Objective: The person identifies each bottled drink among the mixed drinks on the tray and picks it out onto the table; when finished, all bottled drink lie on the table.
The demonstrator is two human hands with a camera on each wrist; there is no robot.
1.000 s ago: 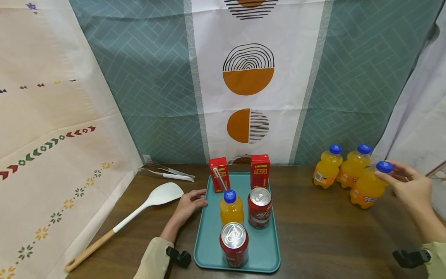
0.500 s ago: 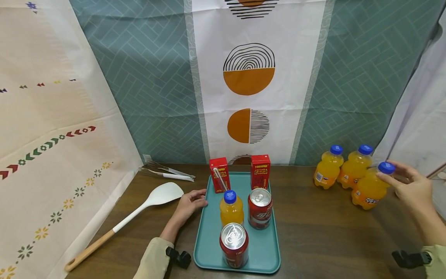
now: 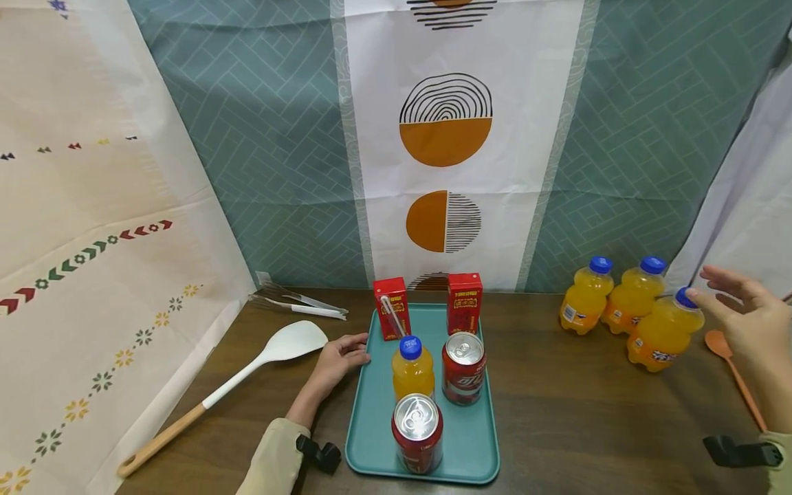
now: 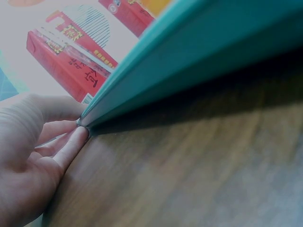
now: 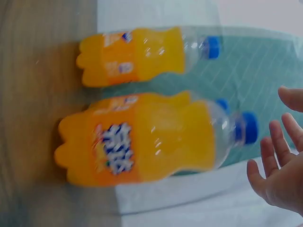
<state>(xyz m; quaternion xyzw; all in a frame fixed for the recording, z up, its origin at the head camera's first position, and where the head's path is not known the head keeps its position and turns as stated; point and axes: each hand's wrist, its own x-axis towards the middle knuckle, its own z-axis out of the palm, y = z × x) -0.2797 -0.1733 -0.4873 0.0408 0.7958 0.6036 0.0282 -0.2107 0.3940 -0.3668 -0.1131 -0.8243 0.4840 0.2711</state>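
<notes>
My left hand (image 3: 339, 360) pinches the left rim of a teal tray (image 3: 371, 433); the left wrist view shows its digits above and below the edge. On the tray stand two red drink cartons (image 3: 464, 302), one with a straw, two red soda cans (image 3: 463, 371) and an orange soda bottle (image 3: 413, 375). Off to the right, my right hand (image 3: 751, 323) is open beside the blue cap of the nearest of three orange soda bottles (image 3: 665, 333). In the right wrist view its fingers are spread apart from that bottle (image 5: 156, 142).
A white spatula (image 3: 287, 344) with a wooden handle lies left of the tray. Behind it are whisks (image 3: 303, 309) with white handles. An orange spoon (image 3: 736, 375) lies under the right forearm. Patterned cloth (image 3: 297, 172) hangs along the back.
My right hand has let go of the nearest orange soda bottle and drawn back right, uncovering the orange spoon. The left hand stays at the tray rim.
</notes>
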